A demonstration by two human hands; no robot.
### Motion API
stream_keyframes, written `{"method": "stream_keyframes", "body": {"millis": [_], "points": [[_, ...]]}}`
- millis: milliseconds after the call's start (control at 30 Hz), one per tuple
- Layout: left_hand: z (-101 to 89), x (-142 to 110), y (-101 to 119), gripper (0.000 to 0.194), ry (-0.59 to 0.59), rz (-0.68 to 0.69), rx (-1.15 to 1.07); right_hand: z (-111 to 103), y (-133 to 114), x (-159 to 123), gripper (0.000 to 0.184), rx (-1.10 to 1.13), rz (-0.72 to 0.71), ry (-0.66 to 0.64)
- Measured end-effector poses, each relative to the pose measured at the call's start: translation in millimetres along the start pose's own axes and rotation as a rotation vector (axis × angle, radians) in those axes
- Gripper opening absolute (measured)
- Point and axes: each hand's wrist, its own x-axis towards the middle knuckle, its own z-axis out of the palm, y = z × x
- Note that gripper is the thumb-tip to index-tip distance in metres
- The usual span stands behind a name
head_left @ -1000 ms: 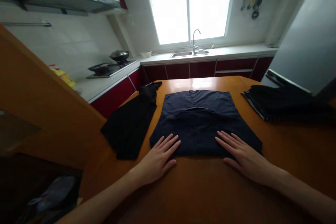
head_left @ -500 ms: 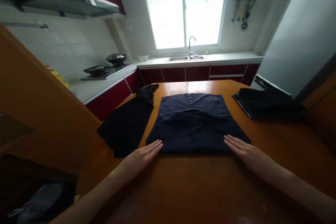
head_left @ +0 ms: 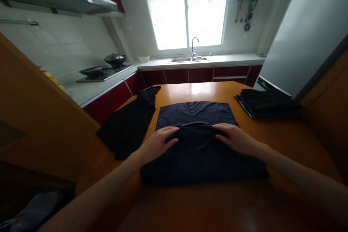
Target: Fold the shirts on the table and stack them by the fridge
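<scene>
A folded navy garment (head_left: 199, 156) lies in the middle of the orange wooden table (head_left: 282, 141). My left hand (head_left: 156, 143) rests on its left half, fingers curled over the edge of a folded layer near the middle. My right hand (head_left: 235, 137) lies on the right half, its fingers bent over the same fold edge. Both hands press on the cloth.
A black garment (head_left: 130, 123) lies spread at the table's left edge. A stack of folded dark clothes (head_left: 268, 103) sits at the far right. Behind are a kitchen counter with a sink (head_left: 187, 59), a stove with a wok (head_left: 114, 59), and a grey fridge (head_left: 304, 36).
Both hands moved from the garment's near corners up onto its middle and curled at the fold edge. The garment now lies closer to me.
</scene>
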Motion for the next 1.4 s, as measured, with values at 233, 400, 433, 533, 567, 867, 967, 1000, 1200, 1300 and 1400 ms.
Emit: {"method": "stream_keyframes", "body": {"millis": [233, 400, 433, 533, 567, 867, 967, 1000, 1200, 1300, 1400], "points": [[41.8, 84.5, -34.7, 0.04, -0.117, 0.037, -0.161, 36.3, 40.3, 68.1, 0.042, 0.038, 0.003, -0.108], [46.6, 82.5, -45.3, 0.033, -0.145, 0.032, -0.197, 38.6, 46.0, 68.7, 0.029, 0.057, -0.016, -0.113], [47.3, 81.5, -47.4, 0.03, -0.134, 0.022, -0.203, 38.7, 46.3, 69.1, 0.026, 0.06, -0.026, -0.112], [49.5, 77.9, -52.2, 0.024, -0.093, 0.013, -0.207, 38.4, 46.5, 69.9, 0.021, 0.058, -0.061, -0.106], [49.8, 76.6, -52.8, 0.023, -0.08, 0.013, -0.206, 38.0, 46.3, 69.9, 0.02, 0.053, -0.071, -0.104], [47.4, 76.0, -47.3, 0.022, 0.0, 0.001, -0.201, 33.2, 43.4, 67.3, 0.024, -0.063, -0.07, -0.077], [48.5, 77.0, -44.1, 0.023, 0.027, -0.055, -0.223, 30.3, 41.2, 66.6, 0.022, -0.029, -0.022, -0.068], [49.1, 77.3, -43.0, 0.023, 0.026, -0.078, -0.239, 28.9, 40.1, 66.6, 0.021, -0.003, -0.006, -0.063], [49.5, 80.5, -40.8, 0.027, -0.028, -0.163, -0.355, 24.4, 35.5, 68.1, 0.019, 0.169, 0.057, -0.086], [42.5, 80.6, -41.8, 0.031, -0.144, -0.176, -0.417, 28.1, 36.7, 68.9, 0.019, 0.189, 0.085, -0.095], [32.5, 79.7, -40.2, 0.034, -0.299, -0.2, -0.41, 31.7, 36.9, 68.8, 0.018, 0.204, 0.09, -0.094]]}}
